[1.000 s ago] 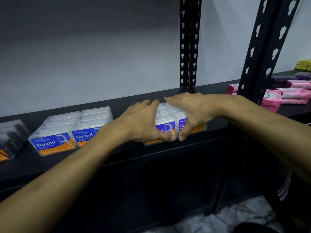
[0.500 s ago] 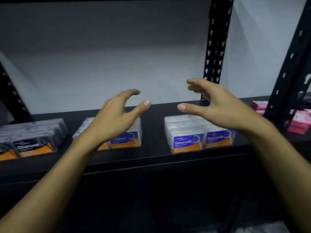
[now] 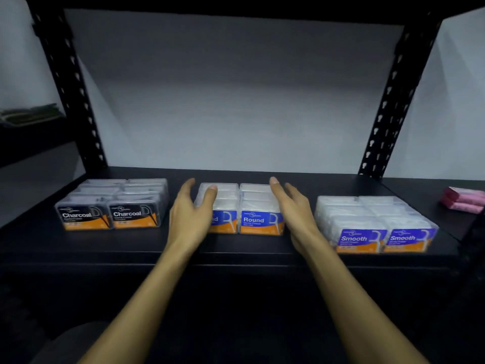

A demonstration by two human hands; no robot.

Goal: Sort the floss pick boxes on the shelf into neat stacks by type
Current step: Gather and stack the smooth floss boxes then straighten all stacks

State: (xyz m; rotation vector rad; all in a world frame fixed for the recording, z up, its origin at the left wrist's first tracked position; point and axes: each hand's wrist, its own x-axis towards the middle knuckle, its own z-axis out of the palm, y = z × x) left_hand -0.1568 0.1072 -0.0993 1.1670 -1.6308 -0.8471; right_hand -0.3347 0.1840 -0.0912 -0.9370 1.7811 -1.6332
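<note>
I take the Round boxes [image 3: 252, 211] as my landmark: they sit mid-shelf in a two-wide block, clear hard plastic cases with blue and orange labels on the front. My left hand [image 3: 190, 219] flanks their left side, thumb resting on a lid, and my right hand [image 3: 294, 214] stands just beside their right side; both are spread and grasp nothing. I judge these cases light, stiff and slick, so squeezing the block from both side walls should shift it without scattering. Left of them sit the Charcoal boxes [image 3: 112, 206], dark-tinted; right of them, the Smooth boxes [image 3: 375, 224], frosted white. All rest on the matte black shelf [image 3: 236, 248].
</note>
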